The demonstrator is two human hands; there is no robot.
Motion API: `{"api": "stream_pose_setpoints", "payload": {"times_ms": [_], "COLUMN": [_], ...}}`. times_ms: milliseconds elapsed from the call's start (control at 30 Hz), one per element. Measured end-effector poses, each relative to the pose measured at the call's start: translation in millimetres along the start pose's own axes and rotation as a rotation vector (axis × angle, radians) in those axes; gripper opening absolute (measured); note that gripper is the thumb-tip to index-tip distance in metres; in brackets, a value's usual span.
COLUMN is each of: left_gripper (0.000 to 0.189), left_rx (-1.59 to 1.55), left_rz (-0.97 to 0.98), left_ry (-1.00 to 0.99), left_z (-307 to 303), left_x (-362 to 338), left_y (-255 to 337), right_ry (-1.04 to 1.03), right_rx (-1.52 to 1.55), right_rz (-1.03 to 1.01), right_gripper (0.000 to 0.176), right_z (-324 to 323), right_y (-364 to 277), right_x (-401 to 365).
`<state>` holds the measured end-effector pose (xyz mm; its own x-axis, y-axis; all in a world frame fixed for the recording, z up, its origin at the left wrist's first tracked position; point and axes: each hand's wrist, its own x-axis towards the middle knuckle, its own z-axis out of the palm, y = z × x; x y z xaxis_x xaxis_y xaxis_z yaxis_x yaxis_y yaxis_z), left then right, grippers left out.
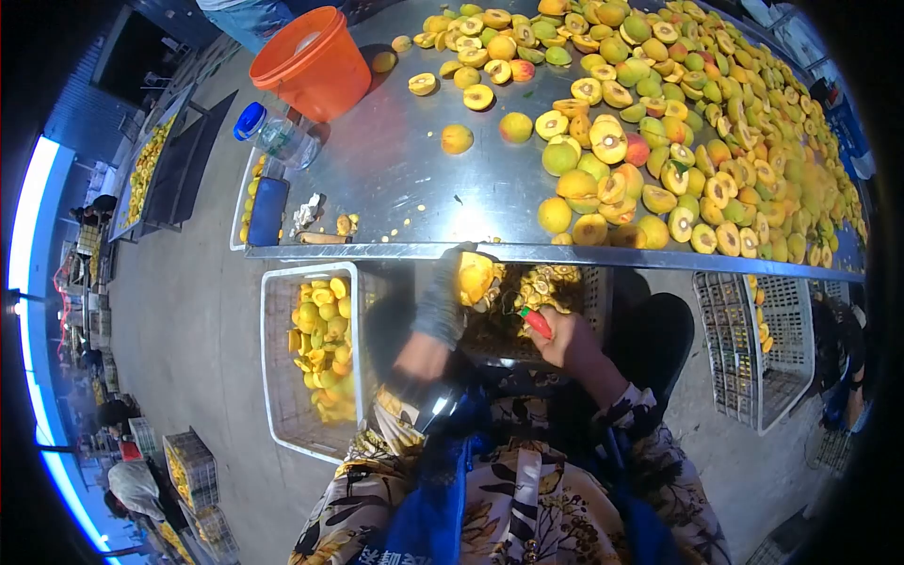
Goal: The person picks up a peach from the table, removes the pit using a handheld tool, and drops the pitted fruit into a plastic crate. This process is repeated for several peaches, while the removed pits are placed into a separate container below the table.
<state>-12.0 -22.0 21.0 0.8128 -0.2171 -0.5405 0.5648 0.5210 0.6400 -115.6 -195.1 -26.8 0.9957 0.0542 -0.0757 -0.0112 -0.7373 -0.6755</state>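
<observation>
Left hand [450,299] grips a fruit half [476,278] — right hand [565,337] holds a red-handled knife [537,323].

Left hand [443,306] is gloved in grey, fingers lost behind the fruit [476,276] it grips. Right hand [565,341] wraps a red-handled tool [537,323], and the blade is too small to make out. The table [377,251] hides the far part of the crate [589,301] underneath. Up top, a person [235,14] beside the orange bucket [315,66] is cut off by the frame. At far left, the workers [132,485] are just tiny blurs.
</observation>
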Motion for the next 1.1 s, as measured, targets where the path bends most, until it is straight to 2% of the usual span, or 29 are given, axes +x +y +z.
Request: {"api": "stream_pose_setpoints", "payload": {"times_ms": [67,233,333,433,533,633,700,800,900,1000,1100], "left_gripper": [0.028,0.029,0.030,0.026,0.019,0.023,0.020,0.020,0.022,0.023,0.023], "left_rx": [0.037,0.308,0.349,0.349,0.351,0.553,0.601,0.677,0.738,0.824,0.948], "left_rz": [0.049,0.174,0.129,0.176,0.242,0.269,0.269,0.256,0.243,0.176,0.126], "left_ry": [0.019,0.007,0.063,-0.046,0.004,0.045,0.079,0.092,0.107,0.147,0.173], "left_z": [-9,-12,9,-7,-7,-22,-30,-40,-49,-59,-80], "left_x": [5,9,-12,2,-1,7,14,19,23,27,40], "left_y": [-7,-10,-1,-7,-14,-23,-29,-35,-44,-52,-62], "right_ry": [-0.024,0.018,0.043,0.032,0.034,0.115,0.215,0.259,0.226,0.129,0.116], "right_rx": [0.162,-0.034,-0.083,-0.190,-0.348,-0.458,-0.422,-0.443,-0.630,-0.752,-0.778], "right_rz": [0.013,-0.089,-0.165,-0.186,-0.202,-0.286,-0.385,-0.465,-0.507,-0.440,-0.433], "right_gripper": [0.025,0.031,0.033,0.031,0.032,0.031,0.028,0.029,0.035,0.036,0.037], "right_z": [-21,-30,-29,-33,-35,-35,-36,-43,-42,-42,-34], "right_y": [-33,-48,-47,-53,-54,-51,-44,-46,-45,-53,-54], "right_x": [-2,-1,-1,0,4,6,9,11,11,7,5]}}
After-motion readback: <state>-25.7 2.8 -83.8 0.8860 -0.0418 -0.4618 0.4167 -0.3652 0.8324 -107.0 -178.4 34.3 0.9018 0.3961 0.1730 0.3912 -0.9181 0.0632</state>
